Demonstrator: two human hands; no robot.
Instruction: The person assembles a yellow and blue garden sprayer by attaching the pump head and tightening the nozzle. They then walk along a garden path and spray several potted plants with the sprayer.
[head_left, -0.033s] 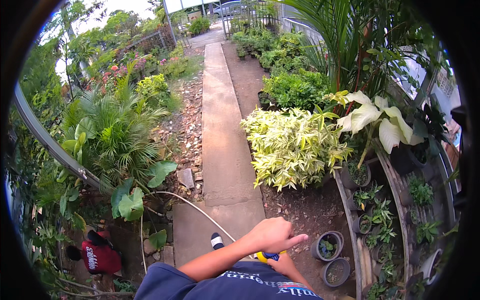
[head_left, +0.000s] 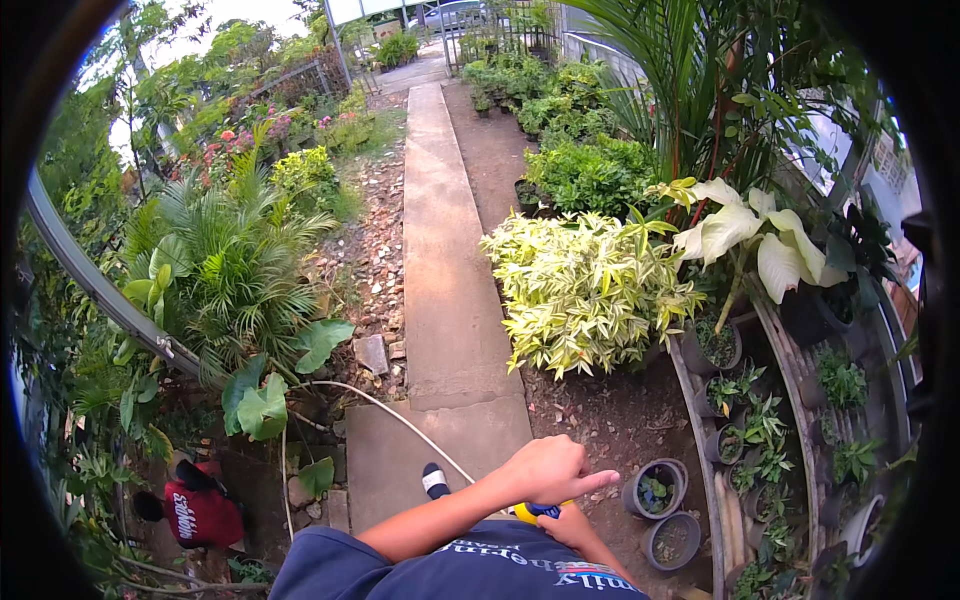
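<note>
Hands met low in the frame, over the soil just right of the path (head_left: 445, 300). The left hand (head_left: 548, 468) lay on top, loosely curled with its forefinger pointing right; whether it gripped anything could not be told. Beneath it the right hand (head_left: 568, 524) was mostly hidden, its fingers closed around a nozzle (head_left: 537, 511). Only a short yellow piece with a blue band showed of the nozzle, the rest being covered by both hands. A thin pale hose (head_left: 400, 412) curved from the plants on the left across the concrete towards the hands, its end lost behind the left forearm. Just right of the hands stood two round grey pots (head_left: 662, 487), one holding a small seedling. Beyond them grew a yellow-green shrub (head_left: 585, 285). A red container (head_left: 203, 514) sat at lower left, partly hidden by leaves.
</note>
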